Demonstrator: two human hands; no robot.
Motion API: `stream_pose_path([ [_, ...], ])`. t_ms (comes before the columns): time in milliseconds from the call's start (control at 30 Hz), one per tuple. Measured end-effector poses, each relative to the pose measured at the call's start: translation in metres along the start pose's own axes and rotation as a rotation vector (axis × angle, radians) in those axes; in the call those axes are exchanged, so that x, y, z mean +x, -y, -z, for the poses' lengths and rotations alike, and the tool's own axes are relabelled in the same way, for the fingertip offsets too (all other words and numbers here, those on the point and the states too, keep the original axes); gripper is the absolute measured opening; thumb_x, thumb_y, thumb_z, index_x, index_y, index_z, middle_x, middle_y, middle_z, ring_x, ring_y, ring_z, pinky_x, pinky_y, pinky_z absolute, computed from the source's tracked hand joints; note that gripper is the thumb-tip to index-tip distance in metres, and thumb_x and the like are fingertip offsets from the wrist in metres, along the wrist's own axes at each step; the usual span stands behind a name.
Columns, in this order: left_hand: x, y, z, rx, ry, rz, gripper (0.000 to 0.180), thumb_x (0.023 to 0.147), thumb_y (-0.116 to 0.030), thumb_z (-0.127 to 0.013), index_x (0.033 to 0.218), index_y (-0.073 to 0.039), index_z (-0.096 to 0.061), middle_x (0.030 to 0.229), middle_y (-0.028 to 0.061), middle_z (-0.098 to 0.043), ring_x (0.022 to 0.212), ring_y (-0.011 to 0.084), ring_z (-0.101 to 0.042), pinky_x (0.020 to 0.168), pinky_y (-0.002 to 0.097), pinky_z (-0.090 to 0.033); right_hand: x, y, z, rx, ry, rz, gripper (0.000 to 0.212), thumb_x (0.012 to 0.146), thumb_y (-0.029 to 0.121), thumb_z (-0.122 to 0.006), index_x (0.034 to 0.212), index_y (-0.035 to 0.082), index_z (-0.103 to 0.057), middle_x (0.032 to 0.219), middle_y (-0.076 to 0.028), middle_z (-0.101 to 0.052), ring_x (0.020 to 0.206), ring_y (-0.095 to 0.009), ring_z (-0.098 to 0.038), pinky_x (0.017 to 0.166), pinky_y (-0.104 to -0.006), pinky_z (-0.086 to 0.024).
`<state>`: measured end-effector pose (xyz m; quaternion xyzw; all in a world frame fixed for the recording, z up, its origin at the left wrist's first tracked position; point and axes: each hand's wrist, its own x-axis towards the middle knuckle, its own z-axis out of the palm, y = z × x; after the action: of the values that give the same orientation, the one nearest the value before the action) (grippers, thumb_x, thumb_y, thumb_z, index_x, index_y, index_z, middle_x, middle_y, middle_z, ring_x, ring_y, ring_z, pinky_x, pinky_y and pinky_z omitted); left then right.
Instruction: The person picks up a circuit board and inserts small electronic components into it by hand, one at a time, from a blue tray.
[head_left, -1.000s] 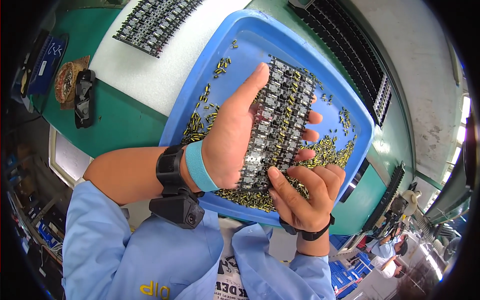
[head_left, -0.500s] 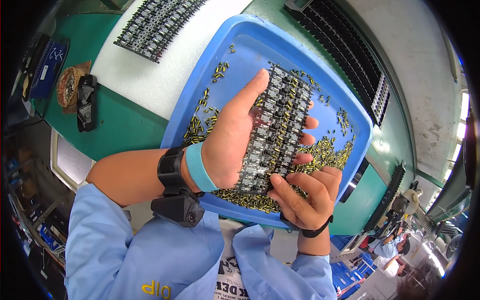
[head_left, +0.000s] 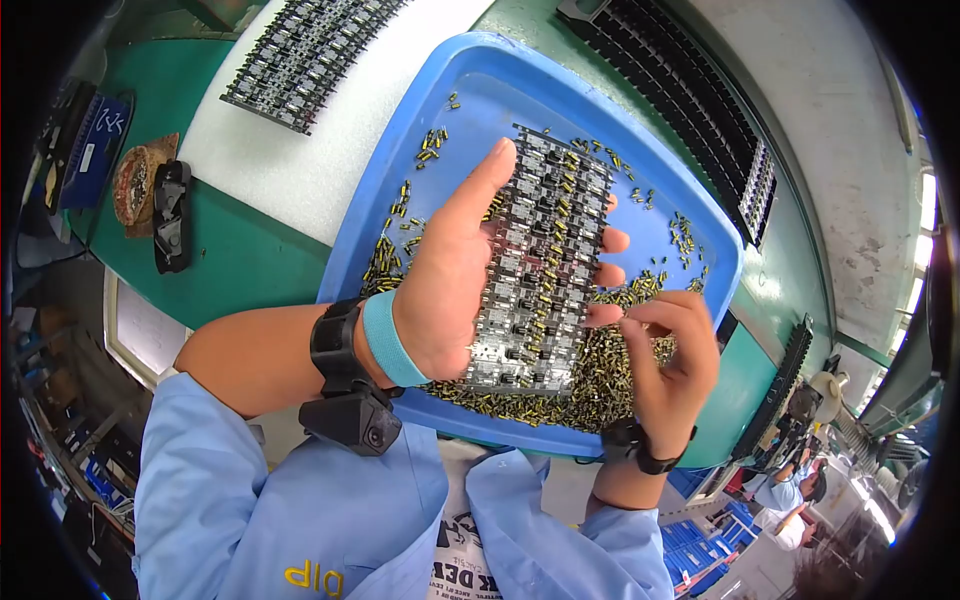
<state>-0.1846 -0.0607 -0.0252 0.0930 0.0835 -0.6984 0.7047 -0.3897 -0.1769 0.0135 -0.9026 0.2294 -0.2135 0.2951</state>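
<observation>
My left hand (head_left: 445, 275) grips a panel of circuit boards (head_left: 540, 265) from its left side, the thumb along the upper left edge and the fingertips showing past the right edge. A row of small black-and-yellow capacitors (head_left: 553, 250) runs down the panel's middle. Beneath it lies a blue plastic tray (head_left: 480, 62) with many loose capacitors (head_left: 605, 375), thickest at its near side. To the right of the panel, my right hand (head_left: 680, 360) has thumb and forefinger pinched together over the tray. Whatever sits between those fingertips is too small to make out.
A white foam sheet (head_left: 260, 190) at the upper left bears another board panel (head_left: 305, 65). Black slotted racks (head_left: 680, 110) stand at the upper right. A black strap device (head_left: 172, 215) and a round brown container (head_left: 135, 185) are on the green table (head_left: 250, 260).
My right hand has moved off the panel's lower edge, up and to the right. The panel, in my left hand, has shifted slightly left.
</observation>
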Motion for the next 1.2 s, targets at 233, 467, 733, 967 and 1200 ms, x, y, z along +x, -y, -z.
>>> stream_pose_path([
  [233,0.002,-0.003,0.001,-0.032,0.011,0.019,0.086,0.109,-0.073,-0.033,0.154,-0.002,-0.051,0.137,0.017,-0.067,0.122,0.0313,-0.068,0.111,0.0547,-0.055,0.0,-0.016,-0.002,-0.064,0.49,0.015,0.015,0.085,0.006,-0.08,0.098,0.007,-0.072,0.093,-0.009,-0.066,0.088,-0.034,-0.064,0.077,-0.0443,-0.05],
  [467,0.002,-0.002,0.001,-0.026,-0.04,-0.005,0.084,0.108,-0.073,-0.034,0.149,-0.003,-0.055,0.134,0.0159,-0.068,0.119,0.0312,-0.068,0.108,0.0535,-0.057,-0.001,-0.013,-0.006,-0.169,0.501,0.029,0.016,0.084,0.004,-0.079,0.098,0.006,-0.072,0.099,-0.007,-0.066,0.095,-0.032,-0.063,0.08,-0.0465,-0.05],
  [733,0.0,-0.002,-0.007,-0.038,-0.112,-0.04,0.079,0.107,-0.074,-0.039,0.138,-0.006,-0.063,0.126,0.0155,-0.07,0.112,0.0309,-0.07,0.097,0.0537,-0.062,0.0,-0.007,0.0,0.189,0.284,-0.184,0.023,0.077,-0.008,-0.074,0.098,0.002,-0.072,0.098,-0.011,-0.069,0.087,-0.026,-0.069,0.076,-0.0353,-0.054],
  [967,0.003,0.002,-0.006,-0.022,-0.101,-0.04,0.078,0.107,-0.073,-0.039,0.138,-0.006,-0.063,0.124,0.0156,-0.07,0.111,0.0301,-0.069,0.094,0.053,-0.062,-0.006,-0.009,-0.005,0.408,0.135,-0.184,0.016,0.082,-0.007,-0.073,0.098,-0.003,-0.075,0.097,-0.012,-0.074,0.084,-0.021,-0.07,0.075,-0.0332,-0.055],
  [1200,0.001,0.001,-0.004,-0.022,-0.106,-0.038,0.076,0.107,-0.071,-0.041,0.138,-0.005,-0.063,0.122,0.0158,-0.07,0.109,0.0286,-0.07,0.093,0.0512,-0.063,-0.008,0.003,-0.008,0.856,0.123,-0.467,0.014,0.092,-0.005,-0.076,0.106,-0.006,-0.077,0.101,-0.015,-0.077,0.086,-0.023,-0.074,0.079,-0.035,-0.06],
])
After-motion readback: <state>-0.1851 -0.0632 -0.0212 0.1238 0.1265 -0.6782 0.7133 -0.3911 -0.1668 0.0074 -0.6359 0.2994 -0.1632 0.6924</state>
